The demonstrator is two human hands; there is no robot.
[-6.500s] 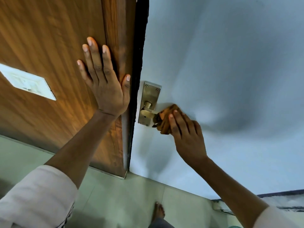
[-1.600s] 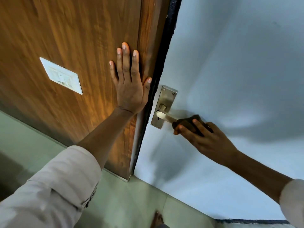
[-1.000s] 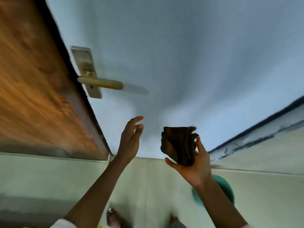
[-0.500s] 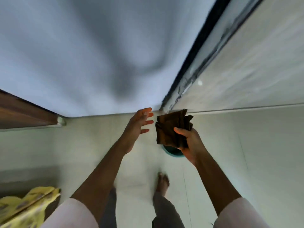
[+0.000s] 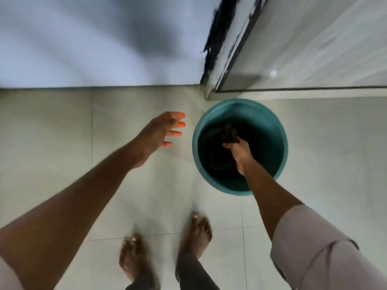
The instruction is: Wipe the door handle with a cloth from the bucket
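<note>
Inside round teal bucket [image 5: 281,130]: right hand [image 5: 238,152] grip clutching crumpled brown cloth [image 5: 228,133]; left hand [image 5: 159,135] splayed wide.

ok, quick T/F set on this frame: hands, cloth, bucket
1. The right hand is inside the teal bucket, gripping the brown cloth. True.
2. The left hand holds the bucket's rim. False: it is open, fingers spread, above the floor left of the bucket, touching nothing.
3. The bucket stands on the tiled floor, near a door frame corner. True.
4. The person wears shoes. False: both feet are bare.
5. The cloth is draped over the rim. False: it is inside the bucket.
</note>
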